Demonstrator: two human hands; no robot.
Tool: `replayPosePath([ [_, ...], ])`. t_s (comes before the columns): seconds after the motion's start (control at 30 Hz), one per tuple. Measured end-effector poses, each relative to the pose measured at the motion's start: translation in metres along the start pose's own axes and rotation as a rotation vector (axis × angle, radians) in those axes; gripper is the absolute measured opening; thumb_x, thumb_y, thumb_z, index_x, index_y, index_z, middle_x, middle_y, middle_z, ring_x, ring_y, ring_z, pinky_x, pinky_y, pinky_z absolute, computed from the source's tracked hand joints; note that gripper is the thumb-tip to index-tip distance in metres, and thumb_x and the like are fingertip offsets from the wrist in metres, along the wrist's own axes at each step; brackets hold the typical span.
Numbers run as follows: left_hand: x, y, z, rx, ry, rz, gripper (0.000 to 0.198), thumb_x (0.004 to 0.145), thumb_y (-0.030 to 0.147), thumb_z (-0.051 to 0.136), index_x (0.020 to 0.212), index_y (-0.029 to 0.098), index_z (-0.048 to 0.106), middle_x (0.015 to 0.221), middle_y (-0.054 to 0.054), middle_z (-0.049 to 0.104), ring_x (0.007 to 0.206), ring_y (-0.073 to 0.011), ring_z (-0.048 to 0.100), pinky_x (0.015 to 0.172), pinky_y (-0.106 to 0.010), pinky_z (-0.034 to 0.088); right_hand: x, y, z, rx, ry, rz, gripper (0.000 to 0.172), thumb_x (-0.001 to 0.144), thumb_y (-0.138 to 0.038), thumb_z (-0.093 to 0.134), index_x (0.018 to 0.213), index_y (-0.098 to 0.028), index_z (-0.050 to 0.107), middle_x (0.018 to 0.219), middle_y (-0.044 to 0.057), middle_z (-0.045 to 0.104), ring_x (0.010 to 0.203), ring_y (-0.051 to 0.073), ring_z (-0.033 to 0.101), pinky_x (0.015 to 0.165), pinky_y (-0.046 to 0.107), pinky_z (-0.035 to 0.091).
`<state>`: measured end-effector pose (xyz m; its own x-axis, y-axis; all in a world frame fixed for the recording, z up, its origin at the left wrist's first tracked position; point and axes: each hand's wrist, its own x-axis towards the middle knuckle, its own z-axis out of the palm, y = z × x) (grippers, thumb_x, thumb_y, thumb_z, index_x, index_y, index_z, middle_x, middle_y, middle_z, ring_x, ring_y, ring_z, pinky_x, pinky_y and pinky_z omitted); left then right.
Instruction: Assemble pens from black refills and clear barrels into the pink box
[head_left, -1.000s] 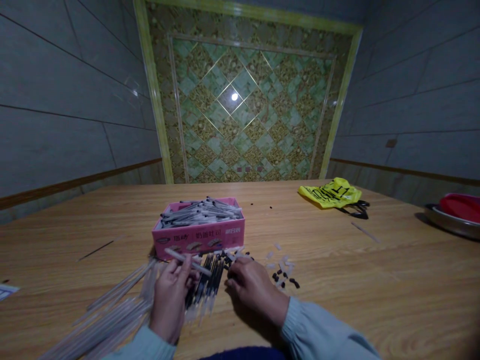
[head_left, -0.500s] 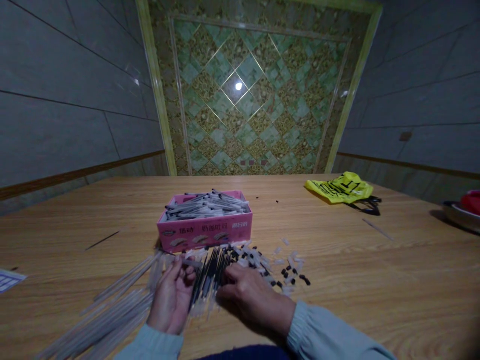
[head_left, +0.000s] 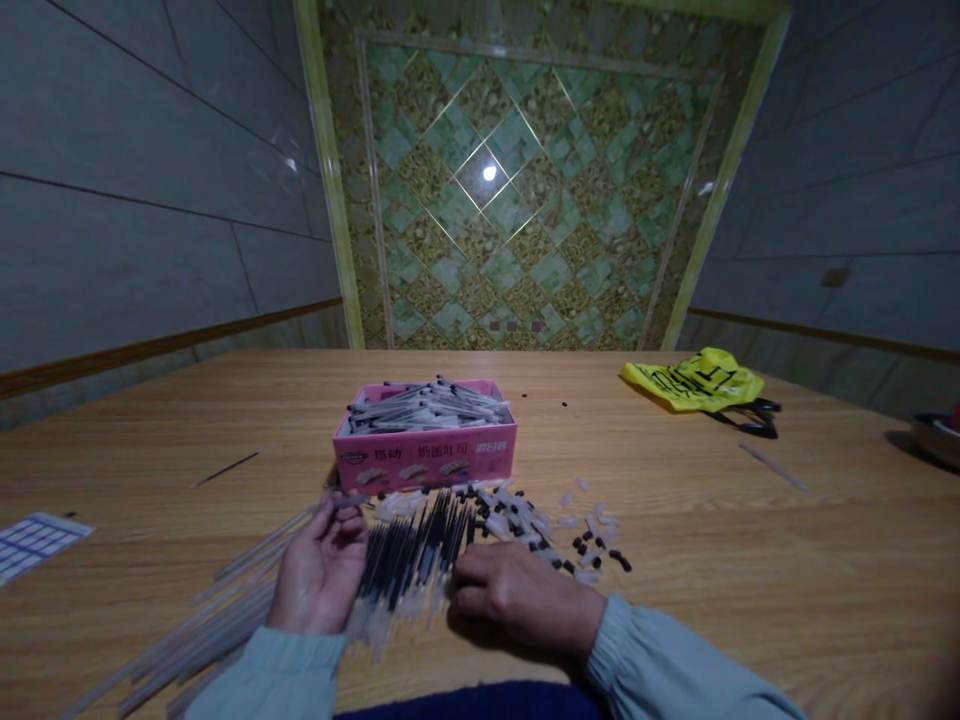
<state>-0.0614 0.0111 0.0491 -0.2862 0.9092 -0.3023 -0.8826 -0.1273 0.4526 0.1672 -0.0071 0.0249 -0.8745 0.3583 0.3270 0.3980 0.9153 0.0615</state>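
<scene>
My left hand [head_left: 321, 565] is turned palm up, its thumb and fingers pinching a thin, clear pen barrel [head_left: 351, 501] in front of the pink box's left end. Right of it lies a row of black pen refills [head_left: 405, 550] with pale lower ends. My right hand [head_left: 517, 595] rests at the right side of that row, fingers bent together; its fingertips and anything between them are hidden. Small clear and black plugs [head_left: 517, 525] are scattered just beyond it. Long clear tubes [head_left: 202, 625] lie in a loose bundle left of my left hand, partly behind the sleeve.
Behind the hands stands a pink cardboard box [head_left: 427, 465] heaped with slim pens [head_left: 427, 408]. A yellow plastic bag [head_left: 694, 383] lies far right, near a single stick [head_left: 772, 467]. A printed sheet [head_left: 41, 545] and a thin dark stick [head_left: 226, 468] are on the left.
My left hand has drawn left, away from the refills, with the clear barrel still pinched, uncovering more of the row. The right hand stays beside the refills; the whole view has shifted slightly.
</scene>
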Motion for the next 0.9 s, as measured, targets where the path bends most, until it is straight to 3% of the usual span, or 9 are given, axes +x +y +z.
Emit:
replayPosePath([
  [0.1, -0.005, -0.013, -0.002, 0.038, -0.002, -0.055, 0.021, 0.09, 0.006, 0.038, 0.077, 0.01, 0.054, 0.064, -0.001, 0.055, 0.046, -0.0026, 0.052, 0.04, -0.01, 0.044, -0.001, 0.0, 0.001, 0.045, 0.068, -0.008, 0.014, 0.089, -0.02, 0.05, 0.078, -0.019, 0.06, 0.077, 0.002, 0.06, 0.072, 0.013, 0.053, 0.061, 0.025, 0.035],
  [0.23, -0.01, -0.031, -0.005, 0.085, 0.0, -0.101, 0.017, 0.088, 0.005, 0.042, 0.08, 0.011, 0.056, 0.064, -0.002, 0.058, 0.047, -0.0052, 0.055, 0.038, -0.012, 0.046, -0.005, 0.004, 0.0, 0.155, 0.279, 0.024, 0.008, 0.086, -0.02, 0.054, 0.085, -0.019, 0.063, 0.076, 0.004, 0.062, 0.068, 0.013, 0.057, 0.059, 0.024, 0.041],
  [0.47, -0.017, -0.045, -0.006, 0.128, -0.009, -0.127, 0.009, 0.085, 0.006, 0.051, 0.084, 0.011, 0.059, 0.069, -0.004, 0.064, 0.05, -0.0084, 0.061, 0.04, -0.015, 0.05, -0.011, -0.006, -0.04, 0.448, 0.94, 0.217, 0.032, 0.08, 0.002, 0.055, 0.104, -0.02, 0.06, 0.089, 0.007, 0.067, 0.085, 0.019, 0.064, 0.073, 0.032, 0.053],
  [0.53, -0.019, -0.046, -0.006, 0.128, -0.013, -0.14, 0.01, 0.085, 0.006, 0.051, 0.084, 0.011, 0.059, 0.069, -0.004, 0.064, 0.05, -0.0077, 0.061, 0.041, -0.014, 0.049, -0.01, -0.015, -0.054, 0.512, 1.048, 0.252, 0.032, 0.08, 0.002, 0.056, 0.103, -0.02, 0.061, 0.089, 0.006, 0.067, 0.086, 0.019, 0.064, 0.073, 0.034, 0.054],
  [0.67, -0.023, -0.047, -0.004, 0.112, -0.016, -0.186, 0.013, 0.086, 0.006, 0.049, 0.083, 0.012, 0.059, 0.071, -0.004, 0.065, 0.051, -0.0071, 0.061, 0.042, -0.014, 0.05, -0.007, -0.025, -0.066, 0.564, 1.072, 0.227, 0.031, 0.08, 0.003, 0.057, 0.1, -0.019, 0.062, 0.086, 0.006, 0.068, 0.083, 0.02, 0.065, 0.07, 0.033, 0.056],
  [0.9, -0.027, -0.05, -0.003, 0.114, -0.019, -0.234, 0.01, 0.086, 0.008, 0.049, 0.084, 0.01, 0.059, 0.073, -0.006, 0.065, 0.049, -0.0063, 0.06, 0.041, -0.013, 0.05, -0.005, -0.02, -0.055, 0.604, 1.024, 0.24, 0.031, 0.081, 0.001, 0.057, 0.102, -0.021, 0.062, 0.088, 0.007, 0.068, 0.084, 0.021, 0.065, 0.07, 0.037, 0.056],
])
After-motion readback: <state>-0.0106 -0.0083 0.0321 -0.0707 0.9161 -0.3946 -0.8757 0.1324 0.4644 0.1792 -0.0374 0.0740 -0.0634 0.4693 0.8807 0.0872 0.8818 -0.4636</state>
